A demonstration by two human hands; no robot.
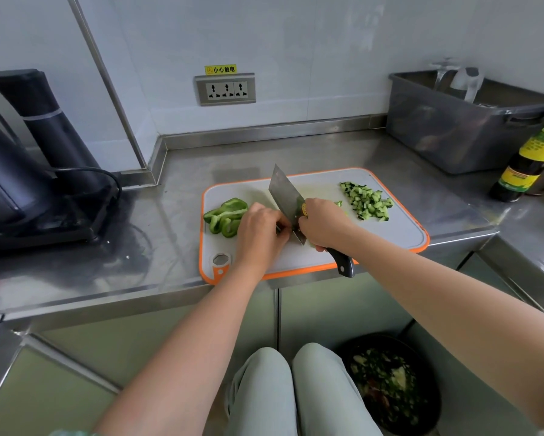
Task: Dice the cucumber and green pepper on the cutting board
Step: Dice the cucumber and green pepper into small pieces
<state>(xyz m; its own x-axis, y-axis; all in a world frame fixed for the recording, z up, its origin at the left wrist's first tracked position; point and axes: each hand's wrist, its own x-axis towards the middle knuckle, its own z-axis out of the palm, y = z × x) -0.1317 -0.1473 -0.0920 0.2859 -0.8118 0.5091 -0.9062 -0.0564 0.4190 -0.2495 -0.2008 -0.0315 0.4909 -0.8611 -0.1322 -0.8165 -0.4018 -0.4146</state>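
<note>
A white cutting board [396, 234] with an orange rim lies on the steel counter. Green pepper pieces [225, 217] sit at its left end, and a pile of diced cucumber [367, 201] at its far right. My right hand [324, 221] grips a cleaver [285, 196] by its black handle, blade edge down on the board's middle. My left hand [261, 231] sits just left of the blade with curled fingers pressed down; whatever lies under them is hidden.
A black kettle and stand [34, 171] with a cord sit at the left. A grey plastic bin [459, 127] stands at the back right, a sauce bottle [530, 158] beside it. A waste bin with scraps [390, 385] is on the floor by my knees.
</note>
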